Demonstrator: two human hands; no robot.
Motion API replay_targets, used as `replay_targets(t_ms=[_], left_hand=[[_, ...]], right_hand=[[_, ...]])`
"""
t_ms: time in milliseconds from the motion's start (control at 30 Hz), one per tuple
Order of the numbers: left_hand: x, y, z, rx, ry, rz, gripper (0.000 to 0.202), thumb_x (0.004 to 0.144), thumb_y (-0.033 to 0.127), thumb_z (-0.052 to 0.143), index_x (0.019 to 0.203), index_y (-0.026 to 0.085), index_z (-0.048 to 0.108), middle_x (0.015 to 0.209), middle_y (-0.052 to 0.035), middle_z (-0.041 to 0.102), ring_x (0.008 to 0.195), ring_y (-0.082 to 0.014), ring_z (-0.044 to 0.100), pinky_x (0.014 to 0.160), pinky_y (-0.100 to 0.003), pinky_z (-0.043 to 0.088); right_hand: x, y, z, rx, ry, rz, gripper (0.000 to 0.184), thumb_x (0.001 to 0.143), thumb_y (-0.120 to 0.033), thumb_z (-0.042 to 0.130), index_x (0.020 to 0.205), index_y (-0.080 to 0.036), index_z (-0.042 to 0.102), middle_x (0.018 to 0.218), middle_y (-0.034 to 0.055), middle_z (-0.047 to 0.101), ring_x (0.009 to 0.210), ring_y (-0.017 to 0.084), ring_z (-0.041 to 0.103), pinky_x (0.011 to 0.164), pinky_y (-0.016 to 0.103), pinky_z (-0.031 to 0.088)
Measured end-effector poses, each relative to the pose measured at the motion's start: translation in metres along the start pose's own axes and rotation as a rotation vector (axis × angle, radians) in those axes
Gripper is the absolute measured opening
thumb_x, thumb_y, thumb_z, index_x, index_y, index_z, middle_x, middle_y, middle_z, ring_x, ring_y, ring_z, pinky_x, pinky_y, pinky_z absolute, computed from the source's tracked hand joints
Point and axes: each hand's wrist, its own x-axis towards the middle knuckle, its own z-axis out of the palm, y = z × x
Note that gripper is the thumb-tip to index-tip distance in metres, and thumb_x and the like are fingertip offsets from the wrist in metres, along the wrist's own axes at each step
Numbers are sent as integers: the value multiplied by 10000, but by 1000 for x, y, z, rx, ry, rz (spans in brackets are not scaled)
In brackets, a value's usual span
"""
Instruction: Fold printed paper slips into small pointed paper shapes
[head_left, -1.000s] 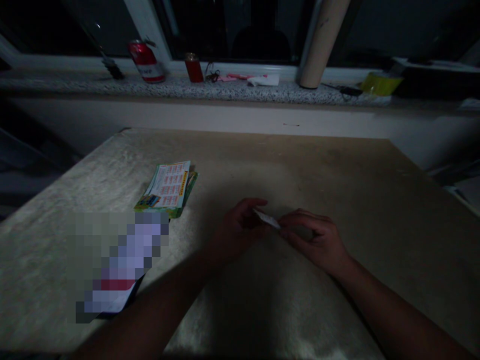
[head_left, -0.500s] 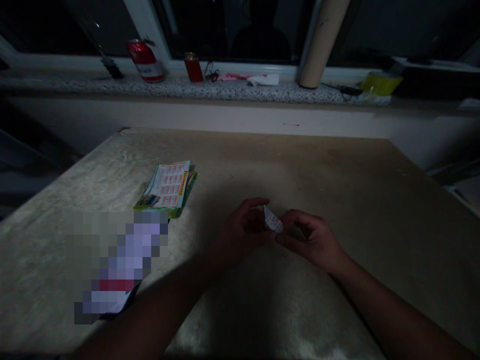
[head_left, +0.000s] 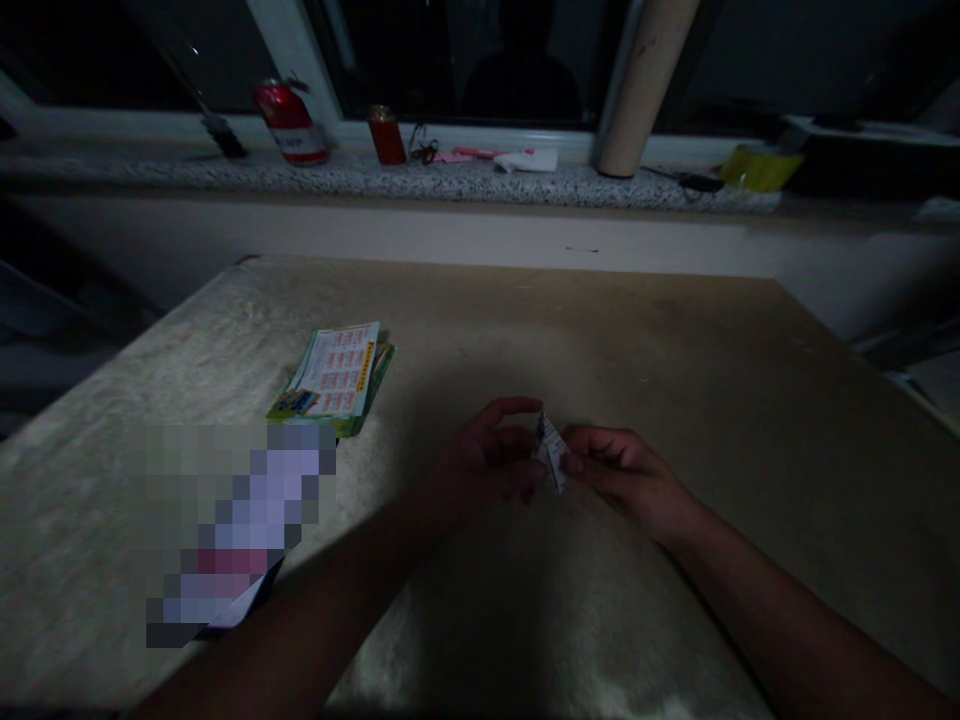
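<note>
Between my two hands, just above the table, is a small piece of folded printed paper (head_left: 553, 450), pointed at the top and bottom. My left hand (head_left: 491, 455) pinches its left side, with the index finger stretched over toward the upper tip. From the other side my right hand (head_left: 626, 470) grips the right edge between thumb and fingers. Some of the paper is hidden behind the fingertips. To the left lies a stack of printed leaflets (head_left: 337, 370), the top one with rows of red print. Nearer to me is a blurred-out flat object (head_left: 247, 530) with a dark edge, beside my left forearm.
The table (head_left: 675, 340) reaches to the wall under a speckled windowsill (head_left: 450, 185). On the sill stand a red can (head_left: 291, 122), a small red jar (head_left: 387, 135), a cardboard tube (head_left: 645, 90) and a yellow item (head_left: 761, 167).
The folded paper has turned and now shows a taller, pointed shape with a crease. My right thumb has come onto its face; my left fingers have shifted slightly.
</note>
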Motion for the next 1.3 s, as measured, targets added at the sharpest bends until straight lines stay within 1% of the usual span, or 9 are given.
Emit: replay_targets(t_ms=[233,400,533,733,867,967,1067,1200,1300], left_hand=[[0,0,4,-110,-6,-14,544,725,228,813,1191,239,533,887,-14,679,669,-130,637,551,-227,497],[2,-5,5,-106,-3,44,546,718,246,812,1176,241,514,889,-4,661,709,-139,647,629,-263,527],[3,-6,5,-19,23,88,586,686,191,828,1169,231,500,878,10,648,739,-133,641,672,-260,526],[2,-4,5,100,79,100,557,695,196,812,1165,220,513,829,25,639,696,-116,620,634,-232,495],[2,-3,6,178,100,114,535,688,196,801,1153,217,535,837,25,646,693,-113,616,633,-230,493],[1,0,10,262,157,114,498,677,173,776,1120,208,551,851,17,648,702,-113,613,632,-224,487],[-1,0,14,350,209,133,443,696,165,741,1099,205,560,869,7,643,725,-115,608,635,-218,473],[-3,-4,15,427,215,195,409,742,169,697,1120,217,546,891,7,633,759,-116,607,663,-221,471],[-3,-6,14,487,236,198,407,763,179,687,1138,224,536,891,10,627,761,-116,602,672,-225,470]], right_hand=[[2,7,3,164,-21,43,183,843,-355,753,893,-179,739,815,40,721,753,164,664,791,316,518],[2,5,8,147,0,36,185,842,-351,758,875,-170,743,794,41,728,731,156,670,739,290,522],[2,5,9,126,22,30,169,833,-339,771,869,-175,746,799,29,721,723,136,653,690,251,509],[4,5,6,76,11,11,178,833,-352,767,835,-177,734,806,31,715,744,142,647,724,266,507],[3,6,6,90,0,6,163,837,-339,763,849,-179,741,806,30,713,739,139,642,699,254,502],[2,5,7,96,4,17,153,835,-330,765,851,-180,744,798,23,706,726,135,634,682,246,495],[2,4,7,67,-3,17,157,834,-335,766,864,-183,743,816,19,704,743,133,636,708,250,496],[3,2,6,-13,-17,-19,174,837,-357,758,839,-185,729,826,20,694,798,144,639,762,263,490],[3,1,6,-76,-15,-40,188,850,-378,740,851,-191,726,840,23,689,801,150,632,773,275,489]])
